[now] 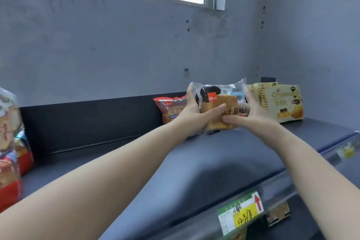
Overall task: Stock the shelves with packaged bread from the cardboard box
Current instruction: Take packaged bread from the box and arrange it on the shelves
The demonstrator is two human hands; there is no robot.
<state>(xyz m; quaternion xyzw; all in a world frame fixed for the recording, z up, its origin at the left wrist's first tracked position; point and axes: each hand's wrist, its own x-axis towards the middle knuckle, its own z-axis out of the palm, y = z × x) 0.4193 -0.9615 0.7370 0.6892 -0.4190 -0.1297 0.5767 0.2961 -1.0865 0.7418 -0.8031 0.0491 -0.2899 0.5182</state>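
A green/yellow price tag [240, 213] w/ a red arrow is clipped to the shelf [194, 171] front edge, nearest the lens; handwriting on it is blurred. Both bare forearms are stretched over the shelf toward its back edge. A clear bread pack [220, 107] is gripped from both sides, held upright at the back of the shelf near the right end, printed face toward the camera, long axis roughly vertical, w/ its lower edge at or just above the shelf surface; contact can't be told. The left hand [196, 112] is wrapped round the pack's left side, thumb across the front; the right hand [251, 113] is curled round its right side, thumb pressed on the lower front. Just behind-left, a red bean bread pack [171, 110] is stood against the back rail, partly hidden by the left hand. To the right, yellow croissant packs [282, 103] are stood upright, face forward. At the left edge, more bagged goods [9, 142] are cut off by the frame and blurred. A second tag [348, 151] at the right is unreadable.
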